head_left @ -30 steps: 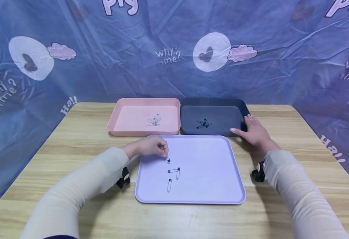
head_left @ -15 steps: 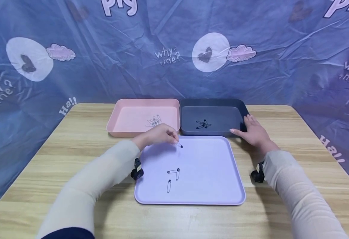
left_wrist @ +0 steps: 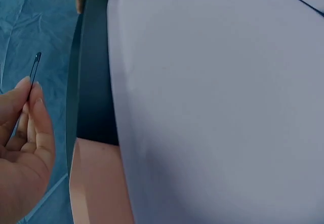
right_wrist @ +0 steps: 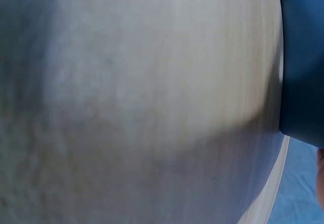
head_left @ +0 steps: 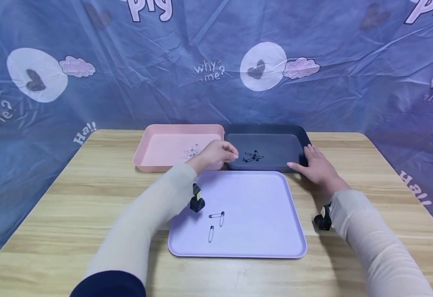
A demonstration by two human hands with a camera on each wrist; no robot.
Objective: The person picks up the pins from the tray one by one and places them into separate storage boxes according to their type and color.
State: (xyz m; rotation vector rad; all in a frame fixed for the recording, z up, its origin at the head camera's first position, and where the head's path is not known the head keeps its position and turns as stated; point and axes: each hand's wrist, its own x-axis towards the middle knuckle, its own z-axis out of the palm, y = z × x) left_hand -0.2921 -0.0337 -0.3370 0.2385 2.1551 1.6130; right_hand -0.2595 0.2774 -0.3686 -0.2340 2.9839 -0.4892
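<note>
My left hand [head_left: 216, 153] hovers at the near left corner of the dark tray [head_left: 266, 166] and pinches a black safety pin [left_wrist: 31, 80] between thumb and finger; the pin shows only in the left wrist view. Several black pins [head_left: 252, 156] lie inside the dark tray. The pink tray [head_left: 153, 165] beside it holds a small pile of pale pins [head_left: 191, 152]. Three pins [head_left: 214, 222] lie on the lavender tray [head_left: 261, 231] in front of me. My right hand [head_left: 313, 165] rests with straight fingers against the dark tray's near right corner.
All three trays stand on a wooden table [head_left: 53, 214] with a blue printed cloth [head_left: 127, 62] hung behind and beside it. Bare tabletop lies left and right of the trays. A small black wrist camera [head_left: 196, 201] hangs over the lavender tray's left part.
My left hand has lifted a black pin off the lavender tray and carried it away from me and rightward to the dark tray's corner. The right hand has stayed put.
</note>
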